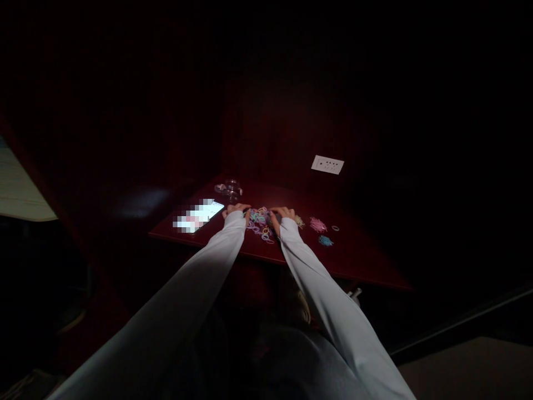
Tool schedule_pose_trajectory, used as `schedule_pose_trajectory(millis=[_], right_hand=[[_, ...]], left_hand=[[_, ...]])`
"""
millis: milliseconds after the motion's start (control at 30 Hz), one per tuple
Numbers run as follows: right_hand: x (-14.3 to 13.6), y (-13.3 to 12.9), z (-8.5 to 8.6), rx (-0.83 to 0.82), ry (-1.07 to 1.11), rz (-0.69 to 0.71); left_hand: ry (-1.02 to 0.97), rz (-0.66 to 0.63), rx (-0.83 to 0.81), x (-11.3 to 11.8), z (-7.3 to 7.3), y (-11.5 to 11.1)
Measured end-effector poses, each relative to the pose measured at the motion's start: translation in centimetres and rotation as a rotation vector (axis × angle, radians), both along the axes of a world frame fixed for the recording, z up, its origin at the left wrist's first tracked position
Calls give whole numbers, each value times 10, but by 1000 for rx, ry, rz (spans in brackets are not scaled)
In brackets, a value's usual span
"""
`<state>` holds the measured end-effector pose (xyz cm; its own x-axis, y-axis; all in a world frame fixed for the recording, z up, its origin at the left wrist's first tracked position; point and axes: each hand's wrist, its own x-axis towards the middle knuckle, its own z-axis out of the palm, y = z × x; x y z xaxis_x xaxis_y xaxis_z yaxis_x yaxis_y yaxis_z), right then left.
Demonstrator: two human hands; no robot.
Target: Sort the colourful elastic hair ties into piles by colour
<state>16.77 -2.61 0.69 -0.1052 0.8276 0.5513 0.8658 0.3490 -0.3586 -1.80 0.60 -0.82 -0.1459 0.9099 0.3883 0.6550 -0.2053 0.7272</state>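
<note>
A mixed heap of small coloured rings (259,220) lies on the dark red table (358,261). My left hand (238,211) rests at the heap's left side, thumb and fingers apart. At its right side is my right hand (283,218), also with thumb and fingers spread around the edge of the heap. Just right of my right hand lies a yellowish pile (299,221), partly hidden by it. Farther right are a pink pile (318,224), a blue pile (325,241) and a single pale ring (335,228).
A lit phone (200,216) lies left of my left hand. Clear plastic containers (231,190) stand at the back left of the table. A white socket plate (327,164) is on the dark wall behind. The surroundings are very dark.
</note>
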Motion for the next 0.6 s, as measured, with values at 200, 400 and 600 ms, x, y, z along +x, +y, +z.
schedule_pose_trajectory(millis=[200, 400, 600], right_hand=[[-5, -13, 0, -18, -95, 144], [-4, -15, 0, -42, -69, 128], [-2, -9, -5, -42, -42, 122]], left_hand=[[70, 15, -94, 2, 8, 0], [15, 47, -83, 0, 9, 5], [23, 15, -154, -1, 13, 9]])
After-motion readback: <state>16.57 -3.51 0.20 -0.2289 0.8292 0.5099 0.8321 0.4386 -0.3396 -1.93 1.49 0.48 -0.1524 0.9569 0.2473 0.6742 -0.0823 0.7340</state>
